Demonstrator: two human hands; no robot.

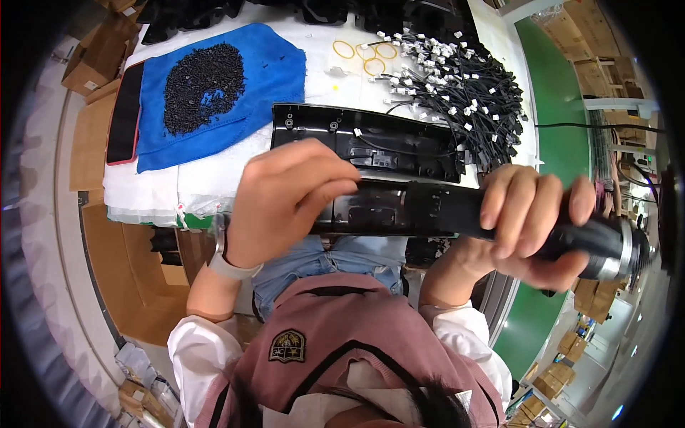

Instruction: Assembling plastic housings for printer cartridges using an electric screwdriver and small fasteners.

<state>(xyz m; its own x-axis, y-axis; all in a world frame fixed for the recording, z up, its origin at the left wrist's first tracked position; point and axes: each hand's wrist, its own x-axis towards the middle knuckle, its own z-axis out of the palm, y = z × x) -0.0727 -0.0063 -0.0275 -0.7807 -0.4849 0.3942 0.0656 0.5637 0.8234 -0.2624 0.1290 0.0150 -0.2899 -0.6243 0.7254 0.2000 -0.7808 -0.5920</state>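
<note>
My right hand [531, 214] is wrapped round a black cylindrical power screwdriver [596, 242] with a silver ring near its right end. It is held tilted above the table's front edge. My left hand [289, 196] is closed in a pinch, thumb against fingertips, over the left part of the near black plastic housing [371, 216]. Whatever lies between those fingertips is too small or hidden to make out. Just behind lies a second long black housing [364, 146], open side up, with a thin black cable and white connector inside it.
A blue cloth [278, 68] at the left carries a heap of small black screws [203, 85], beside a red-edged dark phone [123, 114]. Several yellow rings [344, 49] and a pile of black cables with white connectors [471, 93] lie farther back. An open cardboard box [128, 264] stands below left.
</note>
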